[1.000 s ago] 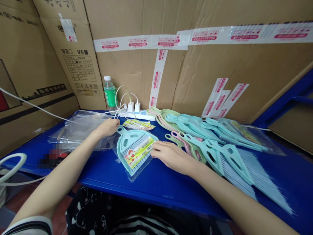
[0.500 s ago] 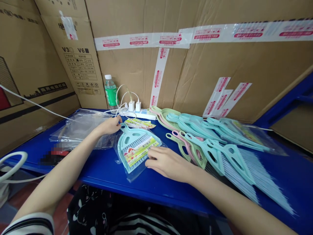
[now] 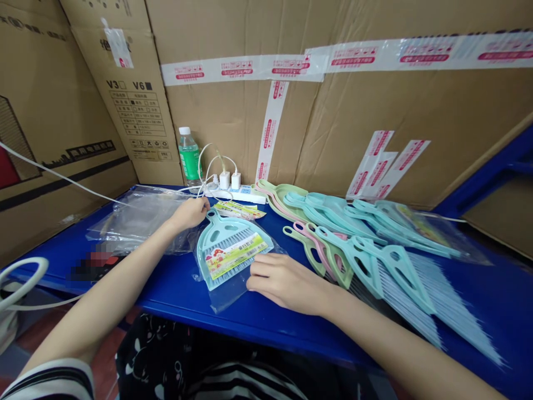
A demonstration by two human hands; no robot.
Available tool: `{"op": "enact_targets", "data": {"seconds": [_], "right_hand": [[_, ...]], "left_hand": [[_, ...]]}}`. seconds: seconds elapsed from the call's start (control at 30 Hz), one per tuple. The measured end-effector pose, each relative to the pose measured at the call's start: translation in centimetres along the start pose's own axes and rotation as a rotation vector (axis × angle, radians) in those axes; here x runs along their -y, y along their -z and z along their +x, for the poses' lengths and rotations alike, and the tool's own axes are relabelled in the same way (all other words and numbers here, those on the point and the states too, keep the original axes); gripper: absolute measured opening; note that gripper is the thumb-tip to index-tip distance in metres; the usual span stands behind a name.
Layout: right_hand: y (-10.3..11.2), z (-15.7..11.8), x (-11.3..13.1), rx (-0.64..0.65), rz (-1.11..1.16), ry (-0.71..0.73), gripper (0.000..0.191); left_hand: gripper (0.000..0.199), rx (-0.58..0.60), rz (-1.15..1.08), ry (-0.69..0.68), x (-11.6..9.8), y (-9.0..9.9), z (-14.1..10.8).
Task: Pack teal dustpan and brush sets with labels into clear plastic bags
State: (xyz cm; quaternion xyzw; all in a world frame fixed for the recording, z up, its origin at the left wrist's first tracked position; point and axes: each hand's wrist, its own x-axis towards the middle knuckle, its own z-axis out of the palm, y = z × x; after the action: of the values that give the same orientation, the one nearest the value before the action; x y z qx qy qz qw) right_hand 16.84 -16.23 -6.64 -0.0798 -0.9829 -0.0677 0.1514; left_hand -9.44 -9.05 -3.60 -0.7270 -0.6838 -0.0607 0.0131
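Observation:
A light-blue dustpan (image 3: 202, 253) lies in a clear plastic bag (image 3: 227, 297) on the blue table, its handle pointing away from me. Inside it are a brush with pale bristles and a yellow-green printed card (image 3: 237, 255). My left hand (image 3: 192, 214) is closed at the bag's far end, beside the handle tip; its fingertips are partly hidden. My right hand (image 3: 277, 280) has curled fingers closed on the bag's right side, near the dustpan's wide front edge.
Loose dustpans (image 3: 325, 211) and brushes (image 3: 375, 266) lie at the right. Clear bags (image 3: 141, 216) are stacked at the left. Behind are more cards (image 3: 239, 210), a power strip (image 3: 245, 194) with cables and a bottle (image 3: 190, 158). Cardboard (image 3: 233, 116) walls the back.
The dustpan has shifted slightly left and turned a little, with more loose bag showing below its front edge. My left hand has moved slightly right; the right hand has barely moved.

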Motion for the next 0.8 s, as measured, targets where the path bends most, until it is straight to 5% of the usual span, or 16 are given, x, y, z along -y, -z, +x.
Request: {"op": "enact_targets", "data": {"seconds": [0.57, 0.8], "right_hand": [[-0.2, 0.1, 0.2, 0.032, 0.005, 0.011, 0.017], [0.0, 0.1, 0.8, 0.029, 0.07, 0.016, 0.011]], "left_hand": [[0.035, 0.031, -0.092, -0.172, -0.3, -0.7, 0.0], [0.04, -0.003, -0.21, -0.462, 0.2, -1.6, 0.2]]}}
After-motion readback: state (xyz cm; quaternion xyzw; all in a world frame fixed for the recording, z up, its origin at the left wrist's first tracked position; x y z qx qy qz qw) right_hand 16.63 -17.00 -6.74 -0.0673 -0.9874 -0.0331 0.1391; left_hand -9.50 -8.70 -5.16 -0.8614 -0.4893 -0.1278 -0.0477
